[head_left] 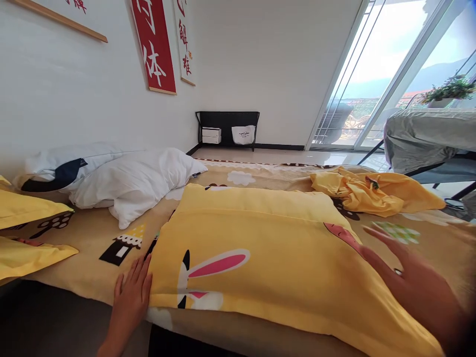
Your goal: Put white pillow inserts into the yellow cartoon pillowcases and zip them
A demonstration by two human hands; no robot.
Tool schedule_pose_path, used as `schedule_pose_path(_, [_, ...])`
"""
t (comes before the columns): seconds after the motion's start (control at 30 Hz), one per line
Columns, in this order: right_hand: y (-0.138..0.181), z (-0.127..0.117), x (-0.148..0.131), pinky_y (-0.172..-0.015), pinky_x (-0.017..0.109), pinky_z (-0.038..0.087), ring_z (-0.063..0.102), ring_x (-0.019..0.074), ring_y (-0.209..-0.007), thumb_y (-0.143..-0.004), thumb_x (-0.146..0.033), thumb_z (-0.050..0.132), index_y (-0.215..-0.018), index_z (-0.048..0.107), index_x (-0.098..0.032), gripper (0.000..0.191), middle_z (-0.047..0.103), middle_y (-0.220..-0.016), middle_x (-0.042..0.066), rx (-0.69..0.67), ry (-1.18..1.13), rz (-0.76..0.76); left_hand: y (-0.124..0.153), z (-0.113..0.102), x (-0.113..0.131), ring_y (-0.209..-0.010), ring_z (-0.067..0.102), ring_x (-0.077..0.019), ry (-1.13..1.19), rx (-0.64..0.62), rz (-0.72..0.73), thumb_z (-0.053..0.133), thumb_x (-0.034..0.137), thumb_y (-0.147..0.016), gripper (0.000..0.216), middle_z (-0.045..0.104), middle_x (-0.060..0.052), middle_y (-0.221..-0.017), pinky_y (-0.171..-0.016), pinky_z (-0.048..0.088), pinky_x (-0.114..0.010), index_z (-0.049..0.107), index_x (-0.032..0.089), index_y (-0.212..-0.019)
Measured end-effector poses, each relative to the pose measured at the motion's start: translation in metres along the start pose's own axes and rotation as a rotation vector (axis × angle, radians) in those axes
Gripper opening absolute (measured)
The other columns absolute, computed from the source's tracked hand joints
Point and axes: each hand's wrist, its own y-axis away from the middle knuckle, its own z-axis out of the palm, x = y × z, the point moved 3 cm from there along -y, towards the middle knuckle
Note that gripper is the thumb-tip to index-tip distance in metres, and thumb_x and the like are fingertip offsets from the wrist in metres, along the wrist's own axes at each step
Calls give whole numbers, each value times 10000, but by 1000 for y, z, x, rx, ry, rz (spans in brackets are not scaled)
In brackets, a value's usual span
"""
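A plump pillow in a yellow pillowcase [267,253] with a white rabbit print lies across the bed in front of me. My left hand [132,285] rests at its left edge, fingers stretched out and lying flat against the case and the sheet. At the right end my right hand [412,277] is spread, thumb along the pillow's side and fingers pointing away; it looks slightly blurred. Neither hand grips anything. A fold line crosses the upper part of the pillowcase, and a red printed patch shows near my right thumb.
White pillows [141,178] lie at the back left, with more yellow pillows [29,253] at the left edge. Crumpled yellow fabric [372,191] sits at the back right. A cloth-covered table [427,129] stands beyond the patterned bed sheet [96,277], near glass doors [364,84].
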Motion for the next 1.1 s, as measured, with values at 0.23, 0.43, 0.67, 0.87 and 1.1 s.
schedule_pose_path(0.23, [-79,117,-179,-1108,502,251,256,268,-1421,-977,-495,273,-1486,299,-159,611,271,-1545,127,-483,30,-255,3,5,-11,-1376,379,-237,-20,-19,19,191,337,-978,530,439,-79,-1475,-1116,241,-510,376,244,-1466])
schedule_pose_path(0.43, [-23,154,-167,-1128,496,185,230,282,-1428,-993,-476,239,-1495,291,-131,611,285,-1536,145,-415,126,-330,-43,-49,17,-1239,538,-281,-81,-119,96,294,299,-861,533,568,-143,-1347,-1000,447,-448,613,142,-1257])
schedule_pose_path(0.67, [-19,140,-167,-1116,487,206,280,274,-1409,-989,-471,228,-1479,331,-150,595,328,-1517,146,-354,109,-329,-156,-115,293,-1435,255,-178,151,-56,783,334,148,-861,555,332,-39,-1541,-1184,189,-403,462,192,-1400])
schedule_pose_path(0.87, [-39,135,-160,-1120,455,210,288,246,-1407,-984,-411,285,-1453,374,-168,536,347,-1515,118,-498,125,-322,-199,-7,325,-1344,413,-254,148,-324,422,296,314,-973,464,509,-143,-1409,-1128,275,-470,542,129,-1320])
schedule_pose_path(1.1, [-111,146,-176,-1035,421,301,481,233,-1255,-964,-262,278,-1297,531,-183,426,577,-1320,117,-591,89,-334,-188,14,310,-1341,405,-242,189,-238,332,290,318,-977,449,529,-128,-1393,-1136,225,-478,562,163,-1299])
